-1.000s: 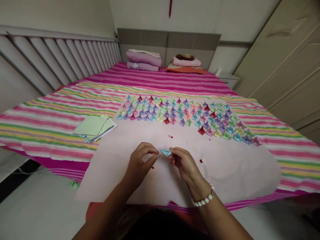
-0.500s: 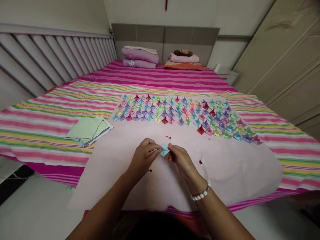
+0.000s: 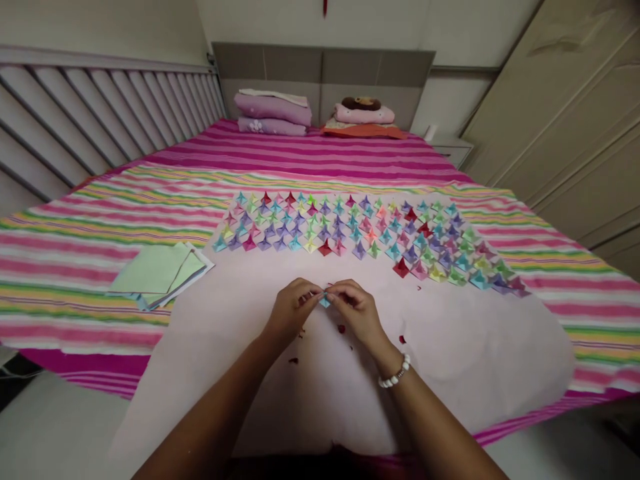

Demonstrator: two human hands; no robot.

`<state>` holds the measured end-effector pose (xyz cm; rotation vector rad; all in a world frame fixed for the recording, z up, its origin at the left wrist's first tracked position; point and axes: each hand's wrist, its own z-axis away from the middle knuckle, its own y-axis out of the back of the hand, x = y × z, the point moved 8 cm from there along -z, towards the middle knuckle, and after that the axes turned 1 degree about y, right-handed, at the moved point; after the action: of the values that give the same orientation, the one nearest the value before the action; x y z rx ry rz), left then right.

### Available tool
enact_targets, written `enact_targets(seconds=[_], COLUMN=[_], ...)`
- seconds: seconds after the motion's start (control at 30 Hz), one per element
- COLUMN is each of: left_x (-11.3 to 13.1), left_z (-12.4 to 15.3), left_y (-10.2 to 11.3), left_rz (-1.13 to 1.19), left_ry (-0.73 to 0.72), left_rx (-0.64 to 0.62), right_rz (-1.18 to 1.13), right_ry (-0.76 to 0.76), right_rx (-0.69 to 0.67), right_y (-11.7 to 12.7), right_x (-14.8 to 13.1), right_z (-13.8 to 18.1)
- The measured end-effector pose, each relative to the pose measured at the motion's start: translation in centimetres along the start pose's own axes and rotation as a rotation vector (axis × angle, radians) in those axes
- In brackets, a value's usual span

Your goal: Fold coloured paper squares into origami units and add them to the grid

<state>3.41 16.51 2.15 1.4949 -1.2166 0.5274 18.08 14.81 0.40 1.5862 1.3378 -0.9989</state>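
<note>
Between my two hands is a small light-blue folded paper piece [image 3: 325, 302], held just above a large pale pink sheet [image 3: 210, 347]. My left hand [image 3: 296, 307] pinches its left side with thumb and index finger. From the other side, the fingertips of my right hand [image 3: 356, 308] grip it too, so the paper is mostly covered. Beyond the hands, rows of small folded paper pieces [image 3: 325, 247] in many colours cover the far part of the sheet. Several dark red paper scraps [image 3: 341, 329] lie on the sheet near my hands.
A stack of square paper sheets [image 3: 155, 268] in green, blue and white lies to the left on the striped bed cover [image 3: 60, 267]. Folded purple bedding [image 3: 274, 110] and a pink pile [image 3: 365, 115] stand at the headboard [image 3: 320, 67]. A railing [image 3: 115, 113] runs along the left.
My right hand has turned and come closer to the left, its fingers now covering more of the blue paper. The paper appears smaller between the fingertips. The view has shifted slightly.
</note>
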Motion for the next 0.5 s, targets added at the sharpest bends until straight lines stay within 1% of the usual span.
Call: enact_targets(seconds=[0.13, 0.27, 0.4, 0.5], left_x=[-1.4, -4.0, -6.1, -7.2], left_z=[-0.6, -0.6, -0.3, -0.1], left_y=[-0.3, -0.7, -1.3, -1.6], left_rz=[0.09, 0.208, 0.234, 0.234], left_ry=[0.031, 0.167, 0.247, 0.286], left_rx=[0.046, 0.098, 0.132, 0.154], right_rz=[-0.046, -0.108, -0.162, -0.177], right_ry=[-0.06, -0.177, -0.297, -0.321], right_rx=[0.021, 0.048, 0.082, 0.122], right_y=[0.1, 0.1, -0.2, -0.2], right_x=[1.8, 4.0, 5.9, 6.4], right_z=[-0.6, -0.6, -0.2, 0.0])
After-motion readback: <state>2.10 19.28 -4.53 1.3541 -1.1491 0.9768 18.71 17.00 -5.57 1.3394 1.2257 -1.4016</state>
